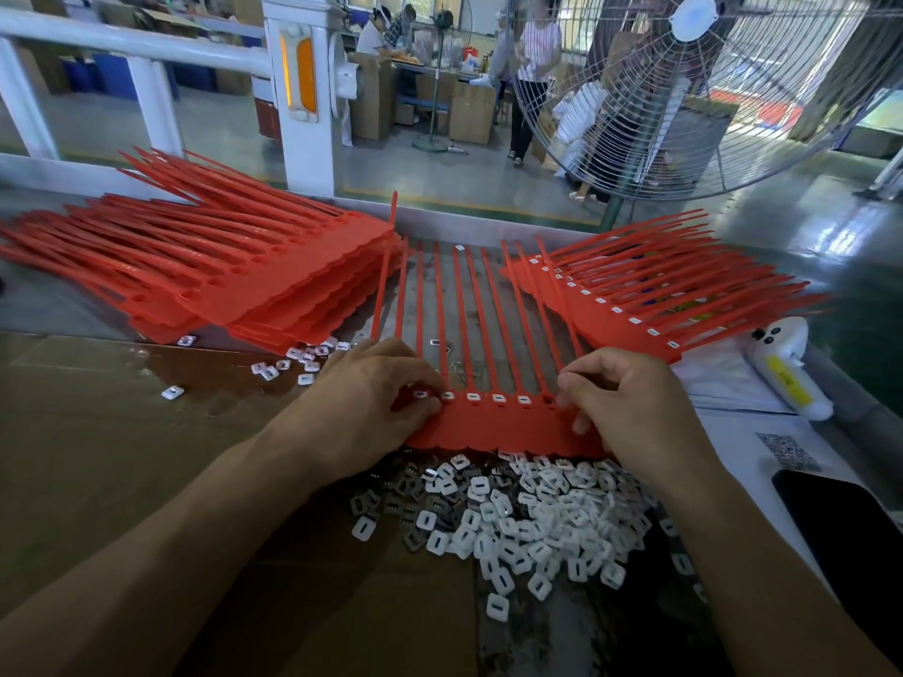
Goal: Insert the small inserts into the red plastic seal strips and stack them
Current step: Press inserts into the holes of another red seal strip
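A red seal strip sheet point(503, 427) is laid flat across the middle of the bench, its tab edge near and its thin tails running away toward the far side, so that the row of sockets faces up within easy reach of both hands. The sheet is steadied at its left end by the left hand point(376, 398), whose fingers are curled, with the tips pinched at the leftmost sockets; an insert appears to be pressed home there, though the contact itself is too small to be made out. The right end is worked by the right hand point(630, 408), its fingers bent and gathered just beside the rightmost socket, which looks dark and is judged to be unfilled; whether an insert is held between those fingertips cannot be told. White inserts are seen in most of the sockets between the hands, so this sheet is judged to be nearly done. The loose inserts point(518, 525) are heaped just near of the sheet, between the forearms, presumably so that each can be picked with little travel. The unfilled sheets point(234, 271) are stacked at far left, sockets showing dark, while the finished stack point(630, 305), white dots along its edge, is kept at far right, well apart, so that the two are not confused.
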The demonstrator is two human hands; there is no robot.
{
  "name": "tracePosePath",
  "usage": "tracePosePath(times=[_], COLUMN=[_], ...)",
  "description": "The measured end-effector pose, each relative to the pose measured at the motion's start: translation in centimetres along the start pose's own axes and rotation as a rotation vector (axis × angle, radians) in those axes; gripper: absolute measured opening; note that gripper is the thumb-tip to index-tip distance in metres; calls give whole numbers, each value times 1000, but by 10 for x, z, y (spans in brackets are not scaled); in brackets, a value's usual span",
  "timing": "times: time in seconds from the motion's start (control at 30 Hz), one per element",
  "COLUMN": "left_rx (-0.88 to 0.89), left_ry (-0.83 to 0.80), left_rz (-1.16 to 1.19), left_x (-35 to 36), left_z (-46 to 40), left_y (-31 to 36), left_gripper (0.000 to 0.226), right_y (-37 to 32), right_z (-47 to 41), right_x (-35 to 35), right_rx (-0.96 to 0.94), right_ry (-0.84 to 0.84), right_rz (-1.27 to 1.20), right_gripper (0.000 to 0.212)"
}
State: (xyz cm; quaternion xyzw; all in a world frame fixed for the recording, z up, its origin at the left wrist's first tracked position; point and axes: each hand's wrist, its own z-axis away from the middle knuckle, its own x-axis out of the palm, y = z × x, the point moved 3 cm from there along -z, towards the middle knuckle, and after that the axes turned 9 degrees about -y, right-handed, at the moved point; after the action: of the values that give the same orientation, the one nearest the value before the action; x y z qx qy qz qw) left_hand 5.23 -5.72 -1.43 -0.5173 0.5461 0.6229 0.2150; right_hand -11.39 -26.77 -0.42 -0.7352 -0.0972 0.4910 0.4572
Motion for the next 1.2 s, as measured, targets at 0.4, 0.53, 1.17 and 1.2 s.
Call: tracePosePath(times=[0.4,0.53,1.17,1.2], left_rx=[-15,-18,-19,-18], left_ry=[-7,-10,-11,-10], left_rz=[-1,5,-7,-8], left_x=[-1,-1,-1,-1], left_z=[1,1,1,2], left_y=[2,3,3,3], left_gripper=[23,22,24,24], right_y=[-4,-5,-5,-5], right_z=[-3,-3,4,4], right_x=[9,10,0,1], right_rx=[99,125,25,20], right_ry=[-23,-17,-45,-53], right_rz=[68,93,290,309], right_gripper=[12,13,23,22])
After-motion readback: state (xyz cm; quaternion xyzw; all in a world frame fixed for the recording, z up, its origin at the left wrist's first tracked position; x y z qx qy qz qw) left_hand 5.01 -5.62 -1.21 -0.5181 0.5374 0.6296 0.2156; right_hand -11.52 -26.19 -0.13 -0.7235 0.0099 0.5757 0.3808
